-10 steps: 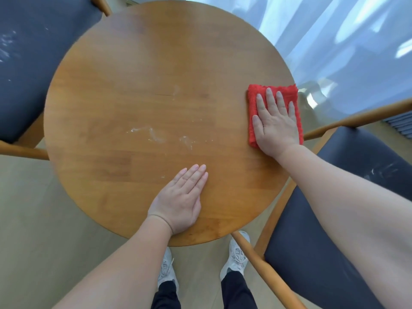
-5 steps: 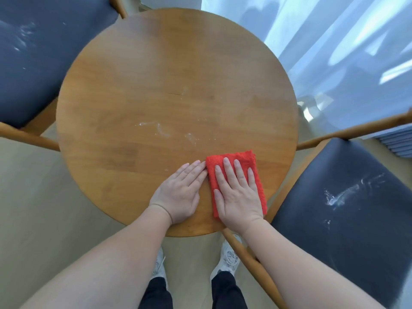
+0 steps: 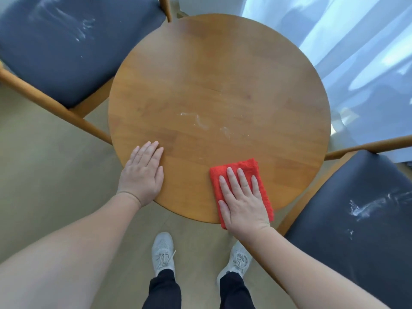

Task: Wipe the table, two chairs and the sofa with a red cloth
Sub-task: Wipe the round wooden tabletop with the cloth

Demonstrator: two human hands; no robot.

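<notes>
Pressing down on the red cloth [image 3: 245,165], the right hand [image 3: 243,201] sits at the near edge of the round worktop [image 3: 211,70]. The grip is no pinch at all, just a flat palm with straight, spread fingers pinning the fabric. The cloth's long axis points away from the person, and its near end laps just over the rim. Now the relation that matters: the white smears [image 3: 200,123] lie ahead of the cloth and a little to its left, toward the middle of the worktop, with bare wood between. So the next stroke, I'd say, has to go forward and slightly leftward. The left hand [image 3: 142,175] lies flat on the near-left rim, fingers straight, holding nothing, apparently bracing. White marks show on the left chair [image 3: 66,52] and the right chair [image 3: 356,219], so both look unwiped.
</notes>
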